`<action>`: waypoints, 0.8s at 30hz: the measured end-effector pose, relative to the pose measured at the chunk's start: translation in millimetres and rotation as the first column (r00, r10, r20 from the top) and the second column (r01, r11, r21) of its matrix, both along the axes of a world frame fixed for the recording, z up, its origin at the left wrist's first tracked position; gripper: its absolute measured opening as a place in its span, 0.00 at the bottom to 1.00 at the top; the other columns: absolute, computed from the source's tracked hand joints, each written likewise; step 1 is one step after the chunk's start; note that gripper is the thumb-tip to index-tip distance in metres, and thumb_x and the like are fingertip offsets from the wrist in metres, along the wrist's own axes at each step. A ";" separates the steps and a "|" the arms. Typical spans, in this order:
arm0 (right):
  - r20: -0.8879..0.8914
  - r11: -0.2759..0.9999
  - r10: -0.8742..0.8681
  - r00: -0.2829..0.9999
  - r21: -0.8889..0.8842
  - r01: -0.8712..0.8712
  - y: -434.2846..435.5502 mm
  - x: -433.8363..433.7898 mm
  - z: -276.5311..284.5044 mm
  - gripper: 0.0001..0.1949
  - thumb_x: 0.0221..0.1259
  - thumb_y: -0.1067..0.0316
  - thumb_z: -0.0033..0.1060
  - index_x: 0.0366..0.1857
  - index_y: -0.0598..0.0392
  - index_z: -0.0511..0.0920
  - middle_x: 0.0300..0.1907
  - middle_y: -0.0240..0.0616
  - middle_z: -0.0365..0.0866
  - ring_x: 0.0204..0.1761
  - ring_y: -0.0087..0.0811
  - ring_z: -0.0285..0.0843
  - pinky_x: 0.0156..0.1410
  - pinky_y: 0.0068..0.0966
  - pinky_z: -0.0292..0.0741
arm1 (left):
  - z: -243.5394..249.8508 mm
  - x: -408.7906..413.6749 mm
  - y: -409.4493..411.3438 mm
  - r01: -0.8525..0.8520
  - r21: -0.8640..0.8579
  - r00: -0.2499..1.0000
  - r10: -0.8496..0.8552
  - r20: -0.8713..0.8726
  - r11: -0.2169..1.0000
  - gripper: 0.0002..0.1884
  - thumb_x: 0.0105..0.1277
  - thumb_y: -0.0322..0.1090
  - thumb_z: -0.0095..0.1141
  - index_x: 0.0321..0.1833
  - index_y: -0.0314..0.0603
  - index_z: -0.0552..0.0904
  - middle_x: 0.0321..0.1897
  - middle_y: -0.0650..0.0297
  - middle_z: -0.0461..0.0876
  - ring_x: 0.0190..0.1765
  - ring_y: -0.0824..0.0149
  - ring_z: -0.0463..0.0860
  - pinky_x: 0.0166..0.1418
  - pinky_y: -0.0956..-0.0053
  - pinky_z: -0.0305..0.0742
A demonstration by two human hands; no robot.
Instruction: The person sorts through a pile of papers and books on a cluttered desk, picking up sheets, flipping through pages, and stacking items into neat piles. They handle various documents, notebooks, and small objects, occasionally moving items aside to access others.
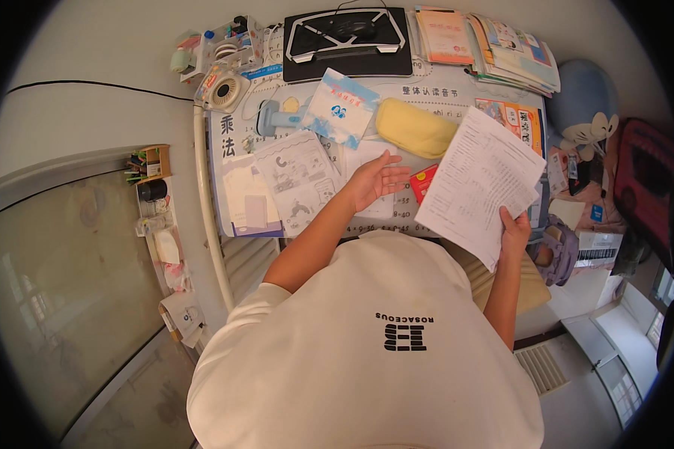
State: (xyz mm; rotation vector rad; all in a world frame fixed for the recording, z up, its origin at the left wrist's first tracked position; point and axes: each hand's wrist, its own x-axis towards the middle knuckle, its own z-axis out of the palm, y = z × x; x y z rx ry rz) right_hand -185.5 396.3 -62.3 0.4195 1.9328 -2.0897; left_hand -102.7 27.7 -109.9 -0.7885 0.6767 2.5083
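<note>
A sheaf of printed paper sheets (477, 179) is held in my right hand (515, 230), tilted over the desk's right side, thumb on top. My left hand (376, 178) hovers palm up with fingers apart, holding nothing, over pale papers at the desk's middle. Left of it lies a worksheet with black-and-white drawings (300, 177). Beyond my hands are a yellow pencil case (418, 128) and a blue-and-white exercise book (340, 109). A red packet or booklet (424, 181) is partly hidden under the sheets. An orange workbook (511, 123) lies behind them.
At the back stands a black laptop stand (345, 42), with stacked books (514, 53) to its right. A small fan (226, 91), a blue device (278, 118) and an organizer (233, 47) occupy the left. A blue plush toy (584, 106) sits right of the desk (370, 227).
</note>
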 end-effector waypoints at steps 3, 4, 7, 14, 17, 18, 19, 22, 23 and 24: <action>0.004 0.974 0.183 0.983 0.139 -0.182 -24.9 -4.1 0.9 0.20 0.69 0.80 0.62 0.64 0.67 0.75 0.60 0.41 0.84 0.58 0.29 0.81 0.67 0.26 0.74 | 14.8 8.9 11.0 0.148 -0.312 0.985 -0.168 -0.039 0.938 0.32 0.80 0.51 0.50 0.78 0.36 0.63 0.70 0.47 0.75 0.71 0.55 0.77 0.73 0.59 0.73; 0.001 0.948 0.255 0.967 0.194 -0.251 -33.6 -5.5 1.1 0.20 0.69 0.79 0.62 0.64 0.66 0.76 0.59 0.41 0.85 0.57 0.28 0.82 0.66 0.26 0.74 | 14.8 13.3 15.5 0.133 -0.310 0.986 -0.156 -0.051 0.942 0.31 0.76 0.45 0.60 0.75 0.37 0.66 0.64 0.54 0.81 0.66 0.61 0.81 0.69 0.61 0.76; -0.059 0.914 0.355 0.933 0.233 -0.333 -61.2 -3.2 8.5 0.17 0.71 0.77 0.62 0.61 0.64 0.78 0.56 0.39 0.87 0.54 0.26 0.83 0.62 0.24 0.75 | 27.1 14.8 32.8 0.172 -0.412 0.955 -0.254 -0.154 0.895 0.27 0.76 0.37 0.61 0.73 0.36 0.70 0.59 0.57 0.85 0.60 0.66 0.84 0.64 0.66 0.79; -0.069 0.892 0.329 0.942 0.349 -0.286 -64.9 4.3 -0.9 0.14 0.72 0.72 0.63 0.58 0.63 0.80 0.52 0.38 0.88 0.51 0.24 0.82 0.59 0.23 0.76 | 21.1 31.0 47.4 -0.164 -0.365 0.970 0.083 -0.226 0.917 0.15 0.80 0.28 0.51 0.65 0.32 0.79 0.54 0.60 0.87 0.52 0.72 0.85 0.57 0.75 0.81; -0.054 0.898 0.277 0.959 0.369 -0.239 -55.5 4.2 -0.9 0.14 0.73 0.71 0.63 0.58 0.64 0.81 0.53 0.38 0.88 0.51 0.24 0.82 0.59 0.23 0.76 | 14.5 35.6 39.2 -0.218 -0.445 0.962 0.114 -0.250 0.869 0.15 0.80 0.29 0.51 0.65 0.32 0.79 0.54 0.59 0.87 0.51 0.72 0.85 0.56 0.74 0.81; -0.090 0.850 0.253 0.963 0.496 -0.177 -61.5 5.0 14.0 0.14 0.74 0.71 0.61 0.57 0.67 0.81 0.55 0.40 0.87 0.53 0.25 0.82 0.61 0.23 0.76 | 13.2 38.0 33.9 -0.233 -0.453 0.961 0.131 -0.243 0.861 0.14 0.80 0.29 0.52 0.64 0.32 0.79 0.54 0.60 0.87 0.51 0.73 0.85 0.56 0.75 0.81; -0.129 0.914 0.175 0.976 0.389 -0.113 -56.7 4.0 12.8 0.14 0.74 0.71 0.61 0.58 0.68 0.80 0.56 0.40 0.86 0.53 0.26 0.82 0.62 0.24 0.76 | 12.1 39.6 28.7 -0.254 -0.441 0.956 0.155 -0.249 0.861 0.14 0.80 0.29 0.52 0.64 0.32 0.80 0.53 0.60 0.87 0.51 0.73 0.85 0.56 0.75 0.81; -0.168 0.996 -0.039 0.985 0.076 0.053 -40.9 -3.6 10.0 0.16 0.74 0.75 0.59 0.62 0.69 0.77 0.61 0.43 0.83 0.58 0.31 0.82 0.67 0.28 0.76 | 4.0 45.5 13.2 -0.317 -0.433 0.941 0.222 -0.256 0.844 0.14 0.80 0.30 0.53 0.63 0.32 0.80 0.53 0.61 0.88 0.50 0.73 0.84 0.57 0.75 0.79; -0.154 0.998 -0.056 0.986 0.027 0.061 -36.7 -4.0 11.2 0.17 0.74 0.75 0.59 0.63 0.69 0.75 0.62 0.44 0.82 0.59 0.32 0.82 0.67 0.29 0.76 | 1.1 48.9 9.5 -0.323 -0.442 0.940 0.228 -0.255 0.837 0.14 0.80 0.31 0.53 0.63 0.32 0.80 0.53 0.61 0.88 0.50 0.73 0.85 0.57 0.75 0.79; -0.137 0.997 -0.071 0.988 -0.024 0.069 -37.1 -3.6 16.7 0.18 0.74 0.76 0.59 0.64 0.69 0.74 0.63 0.44 0.81 0.60 0.33 0.82 0.67 0.30 0.76 | 0.7 52.2 4.6 -0.328 -0.453 0.939 0.234 -0.253 0.829 0.14 0.80 0.31 0.54 0.62 0.32 0.81 0.53 0.61 0.88 0.50 0.73 0.85 0.57 0.75 0.79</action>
